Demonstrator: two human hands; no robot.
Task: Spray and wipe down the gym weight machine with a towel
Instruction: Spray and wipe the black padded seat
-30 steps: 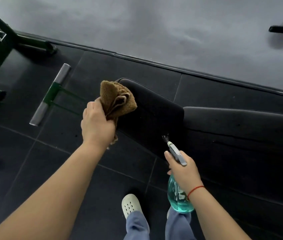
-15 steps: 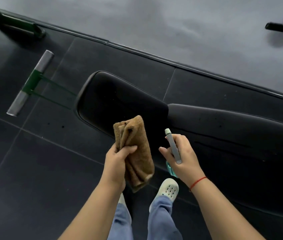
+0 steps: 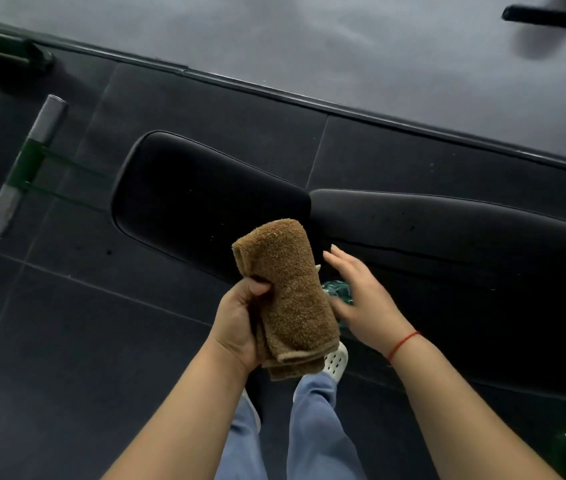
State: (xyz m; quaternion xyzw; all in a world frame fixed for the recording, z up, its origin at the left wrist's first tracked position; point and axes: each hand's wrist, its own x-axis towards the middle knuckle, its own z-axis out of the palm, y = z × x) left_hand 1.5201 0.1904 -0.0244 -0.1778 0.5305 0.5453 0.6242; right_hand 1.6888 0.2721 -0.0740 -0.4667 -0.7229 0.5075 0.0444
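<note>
Towel (image 3: 288, 282) has drawn back, standing up from left grip (image 3: 240, 322).

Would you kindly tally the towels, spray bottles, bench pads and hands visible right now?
Towels: 1, the brown towel
Spray bottles: 1, the teal spray bottle, mostly hidden
Bench pads: 2, the seat pad and back pad
Hands: 2, the left hand and right hand
Total: 6

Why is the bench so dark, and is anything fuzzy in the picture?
Head view: the light is dim, so the black bench pad shows almost no detail; the brown towel in the left hand looks sharp; the dark bar at the top right is smeared with blur.
</note>
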